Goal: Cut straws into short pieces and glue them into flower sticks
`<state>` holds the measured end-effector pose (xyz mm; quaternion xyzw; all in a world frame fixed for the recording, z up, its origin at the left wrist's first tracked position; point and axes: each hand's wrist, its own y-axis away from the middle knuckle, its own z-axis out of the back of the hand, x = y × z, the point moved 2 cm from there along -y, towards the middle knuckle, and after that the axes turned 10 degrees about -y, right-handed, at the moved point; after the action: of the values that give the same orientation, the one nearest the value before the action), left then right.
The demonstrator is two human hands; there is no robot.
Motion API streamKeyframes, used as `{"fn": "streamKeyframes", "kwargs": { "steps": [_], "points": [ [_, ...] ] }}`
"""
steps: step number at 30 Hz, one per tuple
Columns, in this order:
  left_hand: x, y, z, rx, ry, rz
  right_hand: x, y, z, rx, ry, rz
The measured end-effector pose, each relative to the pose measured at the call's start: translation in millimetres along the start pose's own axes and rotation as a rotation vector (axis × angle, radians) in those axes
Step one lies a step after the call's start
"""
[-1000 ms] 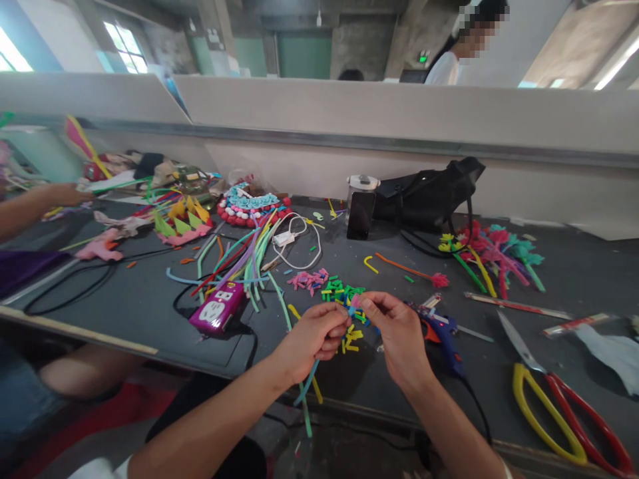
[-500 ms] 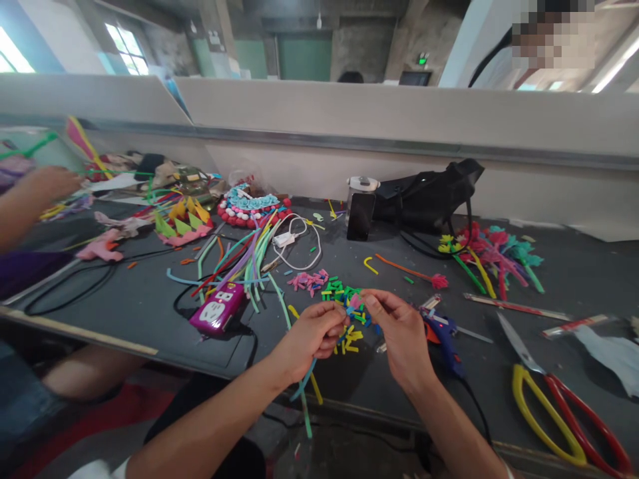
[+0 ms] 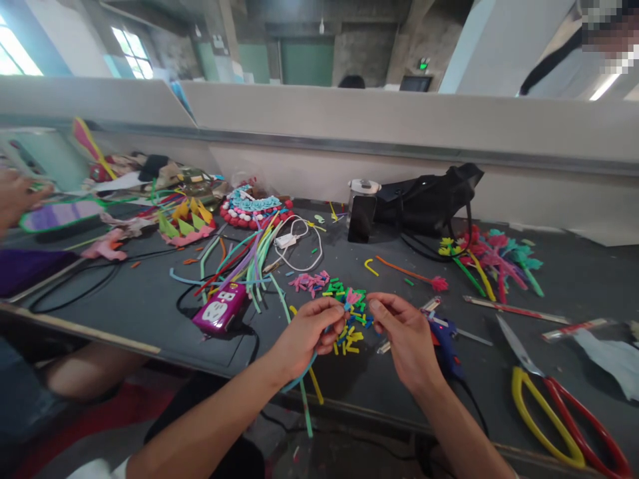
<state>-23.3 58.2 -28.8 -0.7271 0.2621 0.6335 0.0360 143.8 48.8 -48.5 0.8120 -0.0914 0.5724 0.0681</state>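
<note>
My left hand [image 3: 310, 330] is closed in a pinch on a blue pipe cleaner [image 3: 299, 378] that curves down below the fist; a small pink-and-blue flower head [image 3: 352, 297] sits at its top end by my fingertips. My right hand [image 3: 404, 330] is just to the right, fingers curled and thumb pressed to forefinger, a short gap from the flower; nothing shows in them. Both hands hover over a pile of small green, yellow and blue cut pieces [image 3: 349, 319] on the dark table [image 3: 140, 299].
A blue glue gun [image 3: 444, 339] lies under my right wrist. Yellow-and-red scissors [image 3: 554, 406] lie at the right. A magenta power strip [image 3: 219, 311], loose pipe cleaners [image 3: 244, 256], finished flowers [image 3: 489, 256], a black bag [image 3: 429, 196] and a jar [image 3: 362, 206] stand around. Another person's hand [image 3: 14, 193] works at far left.
My right hand has let go of the flower head and drawn slightly right and down. My left hand keeps the stem. The person at far left lowered a green-edged purple piece.
</note>
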Motion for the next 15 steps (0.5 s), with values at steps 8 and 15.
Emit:
{"fn": "streamKeyframes", "kwargs": {
  "steps": [8,15],
  "points": [
    [2.0,-2.8,3.8,0.036,0.092,0.025,-0.3,0.6,2.8,0.014,0.02,-0.018],
    [-1.6,-1.6,1.6,-0.004,0.082,-0.038,-0.8,3.4,7.0,-0.001,0.048,-0.022]
  ]
}}
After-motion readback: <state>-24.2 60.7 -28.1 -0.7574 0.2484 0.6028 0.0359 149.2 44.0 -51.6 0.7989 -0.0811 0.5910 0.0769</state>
